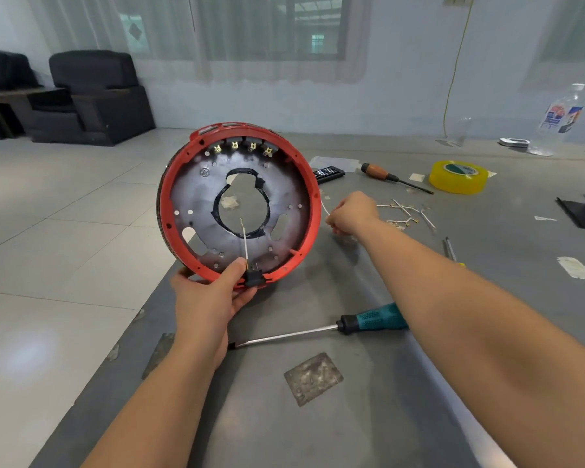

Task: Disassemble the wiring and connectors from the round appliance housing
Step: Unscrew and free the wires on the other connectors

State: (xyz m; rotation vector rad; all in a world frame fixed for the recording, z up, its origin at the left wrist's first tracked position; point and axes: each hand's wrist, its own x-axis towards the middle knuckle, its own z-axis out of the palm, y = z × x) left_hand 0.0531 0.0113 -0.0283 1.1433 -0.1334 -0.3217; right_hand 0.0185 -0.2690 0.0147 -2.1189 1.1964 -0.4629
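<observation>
The round red housing (313,211) with a dark metal base plate stands tilted on edge at the table's left side. My left hand (213,295) grips its lower rim beside a black connector (254,278), from which one thin white wire (245,241) sticks up. Several brass terminals (242,148) line the upper inside rim. My right hand (352,212) is to the right of the housing, its fingers pinching a thin white wire (324,207) low over the table. Several loose removed wires (407,214) lie just beyond that hand.
A teal-handled screwdriver (368,320) lies under my right forearm. An orange-handled screwdriver (385,173), a yellow tape roll (458,177), a bit case (328,172) and a plastic bottle (558,123) sit further back. A small screwdriver (450,249) lies right. The table's left edge runs diagonally below the housing.
</observation>
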